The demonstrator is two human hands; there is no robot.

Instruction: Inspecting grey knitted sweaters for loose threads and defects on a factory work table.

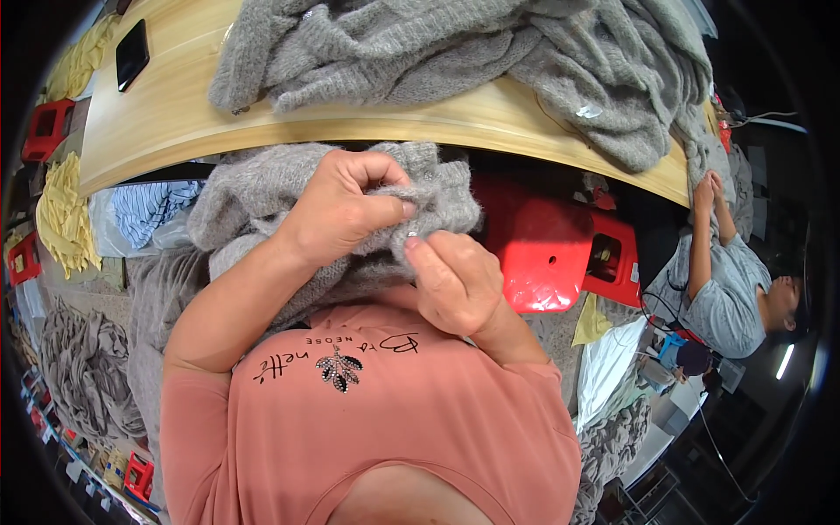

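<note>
A fuzzy grey knit garment [249, 188] lies bunched over my lap, below the table edge. My left hand [346, 210] is closed, pinching a fold of this knit between thumb and bent fingers. Close beside it, lower and to the right, my right hand [459, 282] has its fingers curled, thumb and forefinger pressed together at the knit. A tiny shiny spot shows at those fingertips; what it is cannot be made out.
A wooden table [175, 114] stretches ahead, carrying a heap of grey knitwear [420, 61] and a black phone [132, 55]. Red stools [547, 262] stand to the right. Another person [735, 289] sits at far right. Yellow cloth [66, 214] and grey knit piles [87, 367] lie at left.
</note>
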